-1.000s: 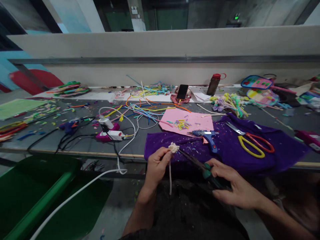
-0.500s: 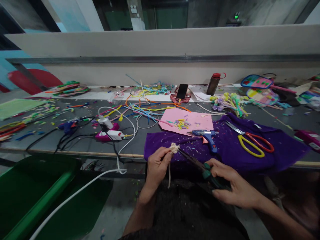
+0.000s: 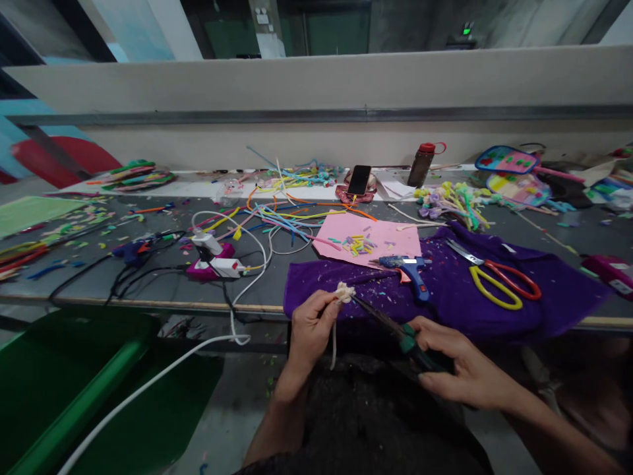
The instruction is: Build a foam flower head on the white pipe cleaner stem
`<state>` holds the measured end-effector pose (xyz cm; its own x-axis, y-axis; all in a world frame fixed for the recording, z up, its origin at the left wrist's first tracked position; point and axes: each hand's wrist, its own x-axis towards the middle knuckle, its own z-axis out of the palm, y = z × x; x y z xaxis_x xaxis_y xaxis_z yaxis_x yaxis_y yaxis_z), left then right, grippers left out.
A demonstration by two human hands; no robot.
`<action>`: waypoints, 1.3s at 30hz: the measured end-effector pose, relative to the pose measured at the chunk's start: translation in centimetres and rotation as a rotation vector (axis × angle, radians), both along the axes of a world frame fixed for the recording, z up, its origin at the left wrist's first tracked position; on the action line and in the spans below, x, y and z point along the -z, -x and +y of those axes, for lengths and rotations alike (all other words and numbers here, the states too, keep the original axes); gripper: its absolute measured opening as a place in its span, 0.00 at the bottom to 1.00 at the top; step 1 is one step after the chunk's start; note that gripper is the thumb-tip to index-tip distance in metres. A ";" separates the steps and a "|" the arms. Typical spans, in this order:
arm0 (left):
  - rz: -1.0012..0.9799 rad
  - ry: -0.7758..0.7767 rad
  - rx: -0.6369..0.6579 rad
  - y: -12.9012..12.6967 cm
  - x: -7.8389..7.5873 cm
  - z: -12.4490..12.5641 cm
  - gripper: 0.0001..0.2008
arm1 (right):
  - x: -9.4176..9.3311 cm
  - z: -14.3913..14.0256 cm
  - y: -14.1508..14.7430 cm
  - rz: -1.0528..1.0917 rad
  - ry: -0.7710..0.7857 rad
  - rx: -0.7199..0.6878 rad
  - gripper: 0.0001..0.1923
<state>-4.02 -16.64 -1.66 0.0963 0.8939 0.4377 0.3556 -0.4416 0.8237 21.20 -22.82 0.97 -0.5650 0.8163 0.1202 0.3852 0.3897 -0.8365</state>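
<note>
Between the thumb and fingers of my left hand (image 3: 312,324) is a small cream flower-like piece (image 3: 345,292), with a pale stem hanging below the fingers. My right hand (image 3: 455,363) is wrapped round the green handles of a pair of long-nosed pliers (image 3: 378,313). The tips of the pliers reach the right side of the cream piece; whether they grip it I cannot tell. Both hands are just in front of a purple cloth (image 3: 321,280) at the table's front edge. On the cloth lie a blue glue gun (image 3: 413,274) and scissors (image 3: 494,277) with red and yellow handles.
Pink paper (image 3: 366,231) with short coloured bits lies behind the cloth. To the left are a power strip (image 3: 215,267), loose cables and another glue gun (image 3: 133,251). A bottle (image 3: 421,165) and a phone (image 3: 360,179) stand at the back. A green bin (image 3: 84,396) is at lower left.
Almost nothing differs. Both hands, the pliers and the cream piece hold nearly the same position; the hanging stem has shifted very slightly and the whole view has moved a little.
</note>
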 end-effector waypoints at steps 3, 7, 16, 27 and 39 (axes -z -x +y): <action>0.003 -0.003 -0.001 0.0 0.0 0.0 0.08 | 0.0 0.1 0.0 0.000 -0.014 0.010 0.07; -0.006 -0.011 -0.005 -0.1 0.0 0.0 0.08 | 0.0 0.2 0.0 -0.007 -0.025 0.017 0.08; -0.005 -0.008 -0.021 -0.1 0.3 0.0 0.07 | 0.0 0.1 0.1 0.005 -0.040 0.014 0.09; -0.024 -0.014 -0.050 0.0 0.5 0.1 0.08 | 0.3 0.1 0.2 0.019 -0.035 0.024 0.08; 0.003 -0.058 -0.078 -0.2 0.3 0.0 0.07 | 0.3 0.2 0.4 0.042 -0.023 0.031 0.07</action>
